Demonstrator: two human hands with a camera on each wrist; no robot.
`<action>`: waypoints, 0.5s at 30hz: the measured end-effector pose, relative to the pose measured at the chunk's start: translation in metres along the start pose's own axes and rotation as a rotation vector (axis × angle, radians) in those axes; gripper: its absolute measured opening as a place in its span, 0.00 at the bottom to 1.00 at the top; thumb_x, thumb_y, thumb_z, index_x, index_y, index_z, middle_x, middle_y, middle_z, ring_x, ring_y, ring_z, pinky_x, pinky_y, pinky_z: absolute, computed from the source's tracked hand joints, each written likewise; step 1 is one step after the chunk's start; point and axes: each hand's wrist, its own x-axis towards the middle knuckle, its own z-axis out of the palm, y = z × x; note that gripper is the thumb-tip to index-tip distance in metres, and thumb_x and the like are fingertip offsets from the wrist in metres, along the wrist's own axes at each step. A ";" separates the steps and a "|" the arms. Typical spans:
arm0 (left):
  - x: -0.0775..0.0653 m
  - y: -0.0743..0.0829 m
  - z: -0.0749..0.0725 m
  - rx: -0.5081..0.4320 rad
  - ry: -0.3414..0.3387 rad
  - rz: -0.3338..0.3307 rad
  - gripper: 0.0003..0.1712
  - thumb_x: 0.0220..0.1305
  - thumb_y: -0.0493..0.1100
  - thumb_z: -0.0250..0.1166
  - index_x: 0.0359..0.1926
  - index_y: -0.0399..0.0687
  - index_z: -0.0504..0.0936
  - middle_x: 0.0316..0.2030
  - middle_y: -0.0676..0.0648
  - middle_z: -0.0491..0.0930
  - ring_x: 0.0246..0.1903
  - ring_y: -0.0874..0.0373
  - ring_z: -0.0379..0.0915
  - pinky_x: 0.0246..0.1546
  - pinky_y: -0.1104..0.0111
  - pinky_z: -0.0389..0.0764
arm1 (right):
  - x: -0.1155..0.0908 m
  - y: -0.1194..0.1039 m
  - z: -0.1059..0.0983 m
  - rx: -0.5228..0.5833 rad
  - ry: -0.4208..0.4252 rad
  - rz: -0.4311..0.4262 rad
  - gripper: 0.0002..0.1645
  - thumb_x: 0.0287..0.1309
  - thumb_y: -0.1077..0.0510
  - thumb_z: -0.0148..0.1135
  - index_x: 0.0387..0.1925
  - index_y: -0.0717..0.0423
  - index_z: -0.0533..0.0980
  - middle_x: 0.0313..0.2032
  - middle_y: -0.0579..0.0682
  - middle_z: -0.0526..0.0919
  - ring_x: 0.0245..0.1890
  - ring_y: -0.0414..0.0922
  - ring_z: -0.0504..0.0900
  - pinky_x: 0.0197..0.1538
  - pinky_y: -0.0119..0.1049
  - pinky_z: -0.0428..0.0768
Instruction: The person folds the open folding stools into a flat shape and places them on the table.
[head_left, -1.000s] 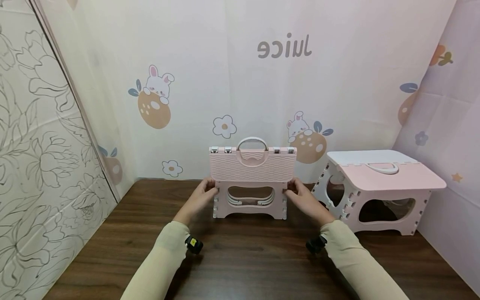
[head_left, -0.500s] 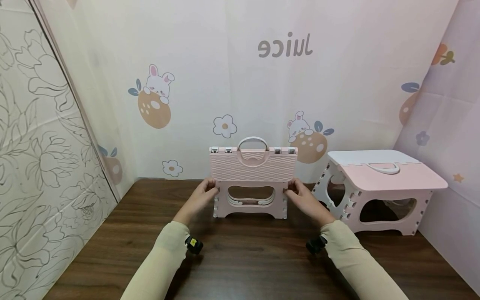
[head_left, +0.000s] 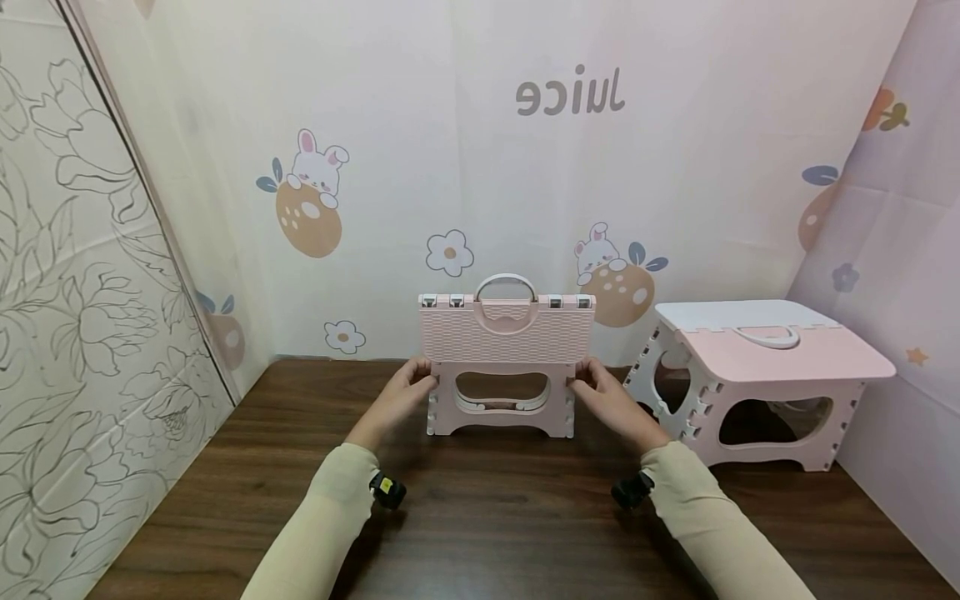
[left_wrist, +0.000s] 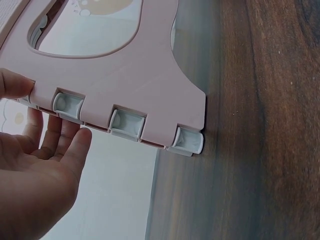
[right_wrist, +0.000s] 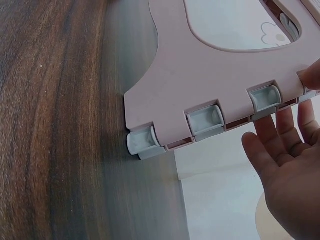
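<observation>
A pink and white folding stool (head_left: 504,346) stands upright and folded flat on the table, its white carrying handle (head_left: 506,277) raised on top. My left hand (head_left: 401,396) grips its left side edge, thumb on the front face. On the opposite edge, my right hand (head_left: 607,398) holds it the same way. The left wrist view shows the stool's bottom corner meeting the wood, with white hinge knuckles (left_wrist: 127,123) along the edge and my fingers behind it. Similar hinge knuckles (right_wrist: 205,120) appear in the right wrist view, beside my right fingers.
Another pink and white folding stool (head_left: 795,358) stands unfolded at the right, its handle lying flat on top. The dark wooden table (head_left: 495,525) reaches back to a printed curtain (head_left: 397,167). A floral panel (head_left: 90,292) borders the left, and more curtain hangs at the right.
</observation>
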 end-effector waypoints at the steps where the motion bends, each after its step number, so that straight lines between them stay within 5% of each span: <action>1: 0.000 0.000 0.000 0.001 0.003 0.000 0.19 0.70 0.42 0.55 0.58 0.38 0.71 0.57 0.40 0.71 0.57 0.47 0.67 0.60 0.51 0.69 | 0.000 0.000 0.000 -0.001 0.000 -0.008 0.17 0.74 0.54 0.52 0.54 0.61 0.64 0.54 0.59 0.72 0.53 0.53 0.71 0.55 0.47 0.71; 15: -0.004 0.002 -0.002 0.027 -0.017 0.027 0.19 0.73 0.42 0.55 0.60 0.37 0.71 0.58 0.39 0.72 0.58 0.46 0.68 0.61 0.50 0.70 | -0.007 -0.013 0.000 -0.022 -0.003 -0.039 0.13 0.73 0.60 0.50 0.54 0.62 0.66 0.53 0.61 0.74 0.52 0.53 0.73 0.54 0.48 0.72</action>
